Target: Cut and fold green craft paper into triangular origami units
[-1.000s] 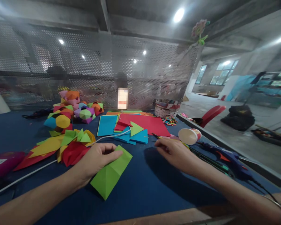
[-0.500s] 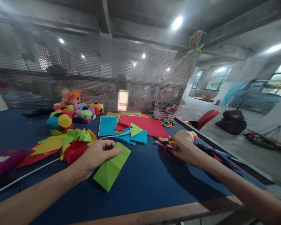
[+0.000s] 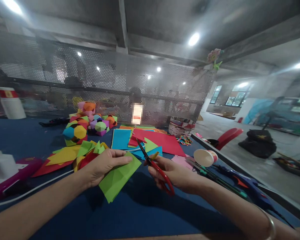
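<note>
A creased sheet of green paper [image 3: 117,180] is pinched between the thumb and fingers of my left hand [image 3: 111,166], its lower corner pointing toward me. My right hand [image 3: 171,171] grips red-handled scissors [image 3: 162,173], and their dark blades point up and away, just right of the paper without visibly cutting it. A small yellow item [image 3: 155,155] shows by the right fingers; its kind is unclear. Behind both hands lie red paper sheets [image 3: 162,138], blue paper [image 3: 121,137] and a light green paper triangle [image 3: 150,144].
Folded paper balls [image 3: 76,131] and loose cut paper [image 3: 62,156] lie left. A paper cup [image 3: 205,157] on its side, a blue glue gun [image 3: 242,181] and green-marked tools [image 3: 220,181] are right. A woven basket [image 3: 181,126] stands behind. A white cable [image 3: 35,188] crosses the left side.
My right hand has lifted the scissors from the table and brought them left, beside the green paper. My left hand keeps its hold. The view has shifted slightly.
</note>
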Action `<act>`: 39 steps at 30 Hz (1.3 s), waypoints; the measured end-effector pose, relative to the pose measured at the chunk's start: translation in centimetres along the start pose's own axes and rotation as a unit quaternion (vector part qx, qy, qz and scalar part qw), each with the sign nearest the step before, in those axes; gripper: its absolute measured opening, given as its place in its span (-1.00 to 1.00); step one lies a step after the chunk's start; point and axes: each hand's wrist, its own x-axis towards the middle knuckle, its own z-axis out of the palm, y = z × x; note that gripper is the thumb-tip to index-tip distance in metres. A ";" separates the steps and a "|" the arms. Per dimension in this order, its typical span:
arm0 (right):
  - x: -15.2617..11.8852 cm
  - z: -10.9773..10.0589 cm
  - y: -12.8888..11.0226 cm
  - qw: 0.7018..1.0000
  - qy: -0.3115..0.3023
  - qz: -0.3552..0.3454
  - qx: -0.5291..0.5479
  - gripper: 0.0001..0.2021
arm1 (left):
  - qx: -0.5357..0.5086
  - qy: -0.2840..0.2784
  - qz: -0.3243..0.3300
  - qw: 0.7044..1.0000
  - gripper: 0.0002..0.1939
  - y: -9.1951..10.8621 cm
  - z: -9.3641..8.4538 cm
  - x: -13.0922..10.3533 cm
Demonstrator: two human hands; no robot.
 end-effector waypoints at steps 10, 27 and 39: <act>0.2 -0.3 0.4 0.994 -0.068 -0.071 -0.045 -0.36 | 0.011 0.028 0.033 0.999 -0.58 0.3 -1.6 0.3; -1.1 0.1 -0.3 0.981 -0.056 -0.113 -0.147 -0.36 | 0.026 0.029 0.053 0.998 -0.69 0.1 -1.3 0.4; -1.1 0.5 -0.5 0.983 -0.047 -0.106 -0.140 -0.44 | 0.036 0.017 0.040 0.998 -0.53 0.0 -1.1 0.3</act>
